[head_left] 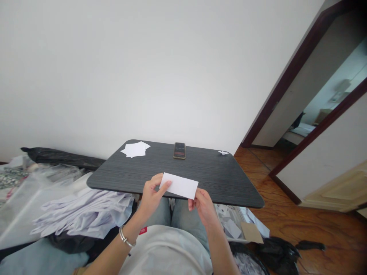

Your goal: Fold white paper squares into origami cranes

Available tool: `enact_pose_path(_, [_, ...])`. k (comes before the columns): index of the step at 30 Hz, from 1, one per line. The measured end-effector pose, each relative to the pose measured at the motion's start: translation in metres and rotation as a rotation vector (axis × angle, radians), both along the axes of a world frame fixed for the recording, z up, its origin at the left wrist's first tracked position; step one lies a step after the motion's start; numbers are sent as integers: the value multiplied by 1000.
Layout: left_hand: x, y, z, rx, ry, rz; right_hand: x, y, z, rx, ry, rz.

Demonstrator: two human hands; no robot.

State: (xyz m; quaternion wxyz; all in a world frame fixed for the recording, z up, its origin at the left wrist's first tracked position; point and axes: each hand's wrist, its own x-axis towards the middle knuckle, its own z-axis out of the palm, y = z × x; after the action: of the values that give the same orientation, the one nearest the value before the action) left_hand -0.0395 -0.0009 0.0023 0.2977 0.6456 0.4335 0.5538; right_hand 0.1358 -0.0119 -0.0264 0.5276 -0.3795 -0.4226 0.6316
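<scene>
I hold a folded white paper strip (180, 186) over the near edge of the dark grey table (206, 172). My left hand (151, 196) pinches its left end between thumb and fingers. At the paper's right end my right hand (202, 204) is closed on the lower corner. A silver bracelet sits on my left wrist. Farther back on the table lie a small stack of white sheets (135, 149), a phone (179, 150) and a tiny folded paper piece (223, 152).
A heap of crumpled white paper (83, 214) and clear plastic bags lie at my left. A box of paper scraps (237, 225) and a black bag (275, 250) sit on the wooden floor at right. A white wall stands behind the table; a doorway opens at right.
</scene>
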Motion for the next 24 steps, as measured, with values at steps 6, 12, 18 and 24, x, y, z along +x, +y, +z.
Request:
enact_pose_path(6, [0,1,-5,-198,-156,15,4,7,-6,63,-136,-98])
enact_pose_path(12, [4,-1,0,-251,-155,47,4,-2,4,259,-109,50])
enact_pose_path(18, [8,-4,1,-315,-260,-99,-8,-12,14,211,-60,-36])
enact_pose_path(24, [11,-8,12,-445,-379,-272,-5,-12,15,131,-37,-50])
